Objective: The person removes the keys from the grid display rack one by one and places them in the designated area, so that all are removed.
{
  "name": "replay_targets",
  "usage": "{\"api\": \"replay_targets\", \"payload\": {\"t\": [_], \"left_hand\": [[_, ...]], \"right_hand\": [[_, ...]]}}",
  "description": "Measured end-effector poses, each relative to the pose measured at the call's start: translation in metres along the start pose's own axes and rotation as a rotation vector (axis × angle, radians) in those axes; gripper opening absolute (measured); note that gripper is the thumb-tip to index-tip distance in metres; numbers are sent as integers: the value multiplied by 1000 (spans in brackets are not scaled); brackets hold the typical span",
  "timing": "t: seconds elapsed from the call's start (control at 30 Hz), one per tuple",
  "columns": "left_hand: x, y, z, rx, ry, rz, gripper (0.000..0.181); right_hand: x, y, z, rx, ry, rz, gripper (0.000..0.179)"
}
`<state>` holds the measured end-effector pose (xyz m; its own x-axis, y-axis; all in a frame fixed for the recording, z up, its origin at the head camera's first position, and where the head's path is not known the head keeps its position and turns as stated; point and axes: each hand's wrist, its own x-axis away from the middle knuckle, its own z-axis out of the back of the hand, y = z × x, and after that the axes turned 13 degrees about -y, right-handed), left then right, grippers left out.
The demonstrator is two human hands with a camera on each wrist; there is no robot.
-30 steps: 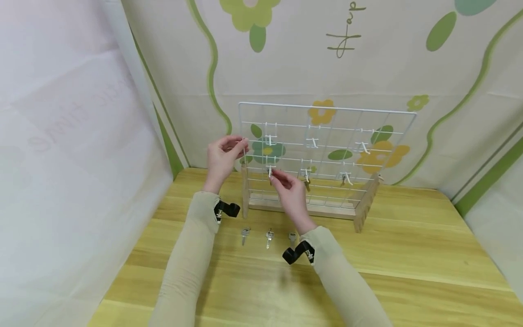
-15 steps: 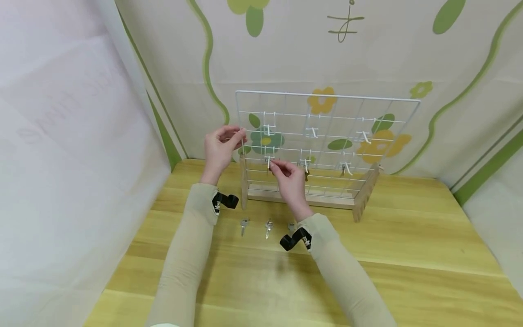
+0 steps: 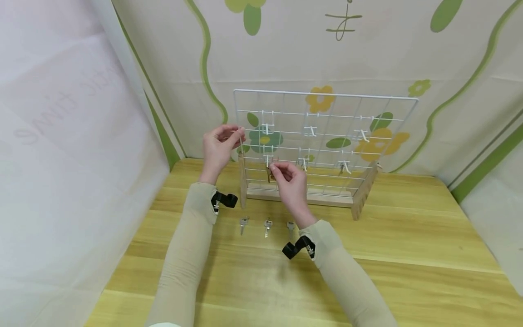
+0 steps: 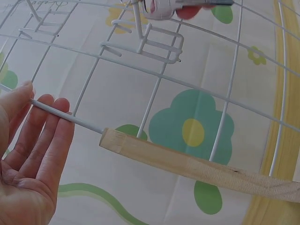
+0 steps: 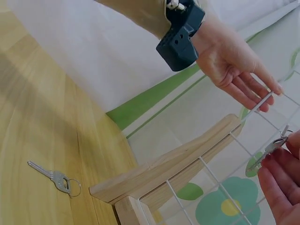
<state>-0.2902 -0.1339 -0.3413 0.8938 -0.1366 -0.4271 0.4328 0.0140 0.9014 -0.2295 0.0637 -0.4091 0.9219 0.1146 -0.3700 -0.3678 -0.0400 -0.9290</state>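
Observation:
My left hand [image 3: 218, 147] pinches the left edge wire of a white wire grid rack [image 3: 327, 95], thumb on one side and fingers on the other. At the lower left hook [image 3: 267, 161], my right hand [image 3: 292, 185] pinches a key [image 5: 268, 151] with a small ring. In the right wrist view the ring is up by the hook's wire; whether it is over the hook's tip I cannot tell. The left wrist view catches only part of this key, at its top edge. Three keys lie on the table before the rack: left [image 3: 243, 223], middle [image 3: 267, 226], right [image 3: 290, 228].
Three upper hooks, including the middle one [image 3: 311, 131], show no keys. Another key [image 3: 342, 168] hangs at the lower right hook [image 3: 345, 166]. My right hand partly covers the lower middle hook [image 3: 303, 164]. Wooden feet [image 3: 365, 191] support the rack on the wooden table [image 3: 408, 245].
My head view has tilted down slightly. My right fingers have moved slightly down from the lower left hook, and more of the key shows below it. The left hand keeps its grip on the rack.

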Motion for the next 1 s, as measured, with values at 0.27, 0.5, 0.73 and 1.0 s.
{"api": "replay_targets", "payload": {"t": [0.27,0.5,0.73,1.0], "left_hand": [[-1,-1,2,-7,6,3,24],[-1,0,3,-11,4,-8,24],[0,0,3,-14,-10,1,24],[1,5,2,-14,-30,30,23]], "right_hand": [[21,-10,7,-75,-41,-39,14],[42,-7,24,-91,-72,-155,17],[60,10,50,-90,-80,-277,20],[81,39,82,-24,-61,-391,20]]}}
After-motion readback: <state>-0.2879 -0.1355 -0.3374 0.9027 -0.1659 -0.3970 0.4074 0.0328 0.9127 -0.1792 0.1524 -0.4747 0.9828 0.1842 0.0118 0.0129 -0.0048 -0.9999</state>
